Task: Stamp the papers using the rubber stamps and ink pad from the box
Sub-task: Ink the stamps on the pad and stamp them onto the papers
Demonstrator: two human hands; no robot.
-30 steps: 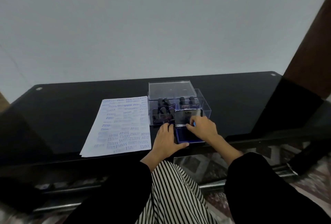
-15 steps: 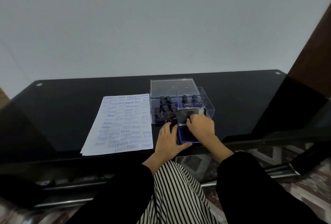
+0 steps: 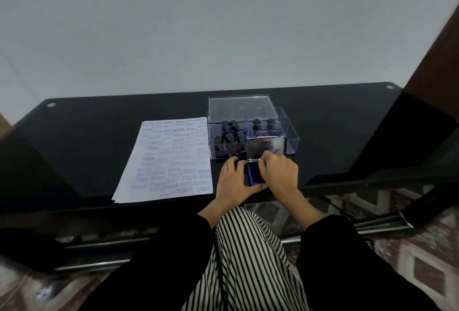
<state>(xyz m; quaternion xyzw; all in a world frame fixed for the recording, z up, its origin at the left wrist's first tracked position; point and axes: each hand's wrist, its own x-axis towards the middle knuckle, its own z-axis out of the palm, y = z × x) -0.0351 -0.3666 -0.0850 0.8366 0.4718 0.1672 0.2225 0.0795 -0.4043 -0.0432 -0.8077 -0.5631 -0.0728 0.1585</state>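
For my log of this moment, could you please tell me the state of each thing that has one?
ink pad: open.
ink pad lid: tilted up.
clear box: open, stamps inside.
box lid: off, behind the box.
paper: flat, covered in stamp prints.
left hand: flat beside the ink pad.
right hand: grips the ink pad lid.

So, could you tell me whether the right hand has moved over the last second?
Yes. Against the clear box, the right hand has slid left over the ink pad, toward the left hand, hiding more blue.
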